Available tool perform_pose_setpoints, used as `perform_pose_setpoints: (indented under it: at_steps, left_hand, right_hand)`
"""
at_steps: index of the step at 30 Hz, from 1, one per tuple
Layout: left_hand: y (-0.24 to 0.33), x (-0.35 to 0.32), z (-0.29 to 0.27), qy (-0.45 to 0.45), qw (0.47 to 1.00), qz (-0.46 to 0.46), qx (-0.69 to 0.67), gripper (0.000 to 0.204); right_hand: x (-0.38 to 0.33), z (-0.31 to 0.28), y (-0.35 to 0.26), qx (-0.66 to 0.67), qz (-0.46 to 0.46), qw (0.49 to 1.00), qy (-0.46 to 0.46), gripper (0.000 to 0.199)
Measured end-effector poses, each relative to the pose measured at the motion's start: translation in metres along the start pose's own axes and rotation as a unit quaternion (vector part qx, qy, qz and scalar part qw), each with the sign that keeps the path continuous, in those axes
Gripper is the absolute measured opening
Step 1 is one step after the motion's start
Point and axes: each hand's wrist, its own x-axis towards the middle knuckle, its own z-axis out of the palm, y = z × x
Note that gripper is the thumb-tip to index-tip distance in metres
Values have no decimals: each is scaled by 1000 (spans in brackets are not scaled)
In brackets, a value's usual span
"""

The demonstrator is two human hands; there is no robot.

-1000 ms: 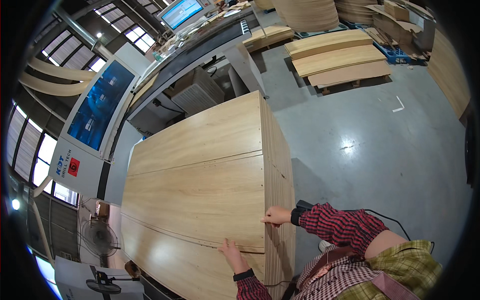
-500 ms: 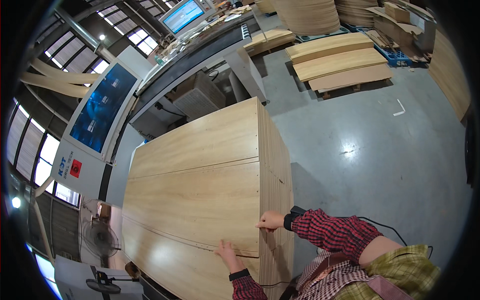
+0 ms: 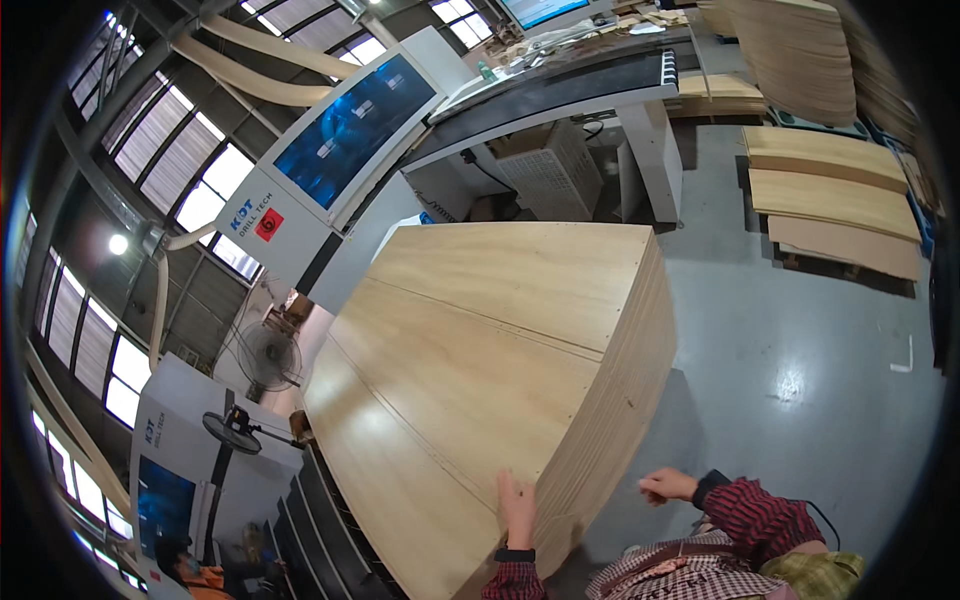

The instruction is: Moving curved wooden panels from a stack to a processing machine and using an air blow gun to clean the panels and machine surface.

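Note:
A tall stack of pale wood-grain panels (image 3: pixel 480 330) stands in front of me, its top layer made of several boards lying side by side with narrow seams between them. Small drilled holes dot the boards' ends. My left hand (image 3: pixel 517 512) is over the nearest board by its right end, fingers stretched out and holding nothing. Whether its fingertips touch the wood I cannot tell. Off the stack's right side, my right hand (image 3: pixel 668 486) hangs in the air over the floor, fingers curled in, with no object showing in them.
Beyond the stack stands a white drilling machine (image 3: pixel 290 262) with a dark bed (image 3: pixel 560 95). A low pile of boards (image 3: pixel 830 200) lies on the floor at far right. Fans (image 3: pixel 268 355) and a second machine (image 3: pixel 160 430) are at left, where a person in orange (image 3: pixel 205 580) is seen.
My right hand has come off the stack's edge and moved out to the right. The left hand stays by the board's end. My view has turned left.

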Motion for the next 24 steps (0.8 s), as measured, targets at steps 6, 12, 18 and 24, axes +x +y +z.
perform_pose_setpoints:
  at_steps: [6, 12, 18, 24]
  left_hand:
    - [45, -10, 52, 4, 977, -33, 213, 51]
    - [165, -2, 135, -264, 956, -74, -107, 39]
    - [165, 25, 315, -562, 784, -125, -233, 39]
    - [272, 91, 377, -605, 756, -123, -217, 42]
  right_hand:
    - [-73, -121, 12, -4, 67, 993, 92, 34]
    - [-67, -180, -63, 73, -68, 984, 147, 32]
    - [-39, -253, -103, 46, -99, 975, 194, 28]
    - [-77, -392, 167, -424, 139, 824, 348, 23]
